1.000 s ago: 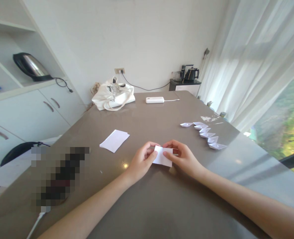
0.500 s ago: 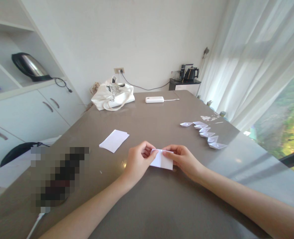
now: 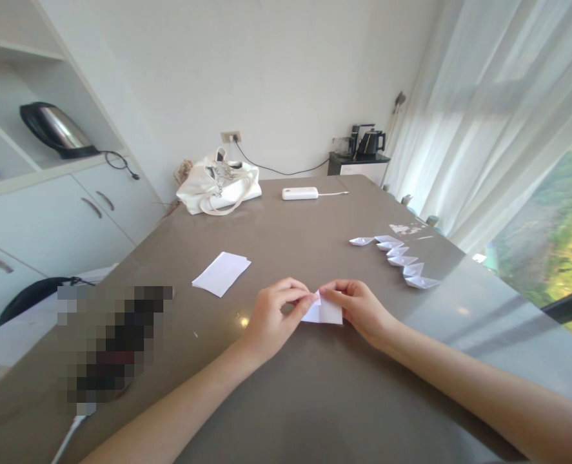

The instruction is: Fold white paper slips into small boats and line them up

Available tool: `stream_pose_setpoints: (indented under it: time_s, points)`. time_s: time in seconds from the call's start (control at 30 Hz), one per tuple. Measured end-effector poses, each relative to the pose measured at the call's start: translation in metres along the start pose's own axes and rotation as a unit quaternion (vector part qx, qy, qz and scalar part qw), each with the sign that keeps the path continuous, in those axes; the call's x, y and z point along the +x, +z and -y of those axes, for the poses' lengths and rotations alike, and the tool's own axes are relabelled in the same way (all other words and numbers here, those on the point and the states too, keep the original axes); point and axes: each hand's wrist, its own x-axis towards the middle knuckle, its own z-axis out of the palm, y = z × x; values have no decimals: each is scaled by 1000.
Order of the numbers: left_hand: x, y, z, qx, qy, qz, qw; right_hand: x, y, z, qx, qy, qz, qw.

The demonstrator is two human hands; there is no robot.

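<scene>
A small folded white paper (image 3: 327, 313) rests on the grey-brown table (image 3: 315, 399) in front of me. My left hand (image 3: 273, 316) pinches its upper left corner with fingertips closed. My right hand (image 3: 360, 306) pinches the top edge beside it, fingers curled on the paper. The two sets of fingertips meet at the paper's top. A short stack of white paper sheets (image 3: 221, 272) lies to the left, beyond my left hand.
Several finished white paper boats (image 3: 402, 259) sit in a row at the right, with paper scraps (image 3: 406, 229) behind. A white handbag (image 3: 219, 187) and a white power bank (image 3: 300, 193) lie at the far end. A blurred dark object (image 3: 109, 348) stands at the left.
The paper has come down from a raised, tilted hold to lie lower on the table, and both hands' fingertips have drawn together at its top edge, folding a corner in.
</scene>
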Motion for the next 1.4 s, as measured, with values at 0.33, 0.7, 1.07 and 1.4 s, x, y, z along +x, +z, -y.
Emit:
stream_pose_setpoints:
  time_s: [0.33, 0.7, 1.07, 1.4]
  points:
    - [3, 2, 15, -392, -330, 72, 856, -4, 4, 14, -143, -92, -21, 985]
    - [4, -6, 11, -378, -337, 176, 844, -5, -1, 10, -250, -147, -12, 957]
    - [0, 4, 8, -316, -341, 99, 880, -7, 5, 16, -206, -93, -27, 974]
    - [-1, 2, 8, -275, -320, 113, 899, -6, 4, 14, -193, -78, -23, 978]
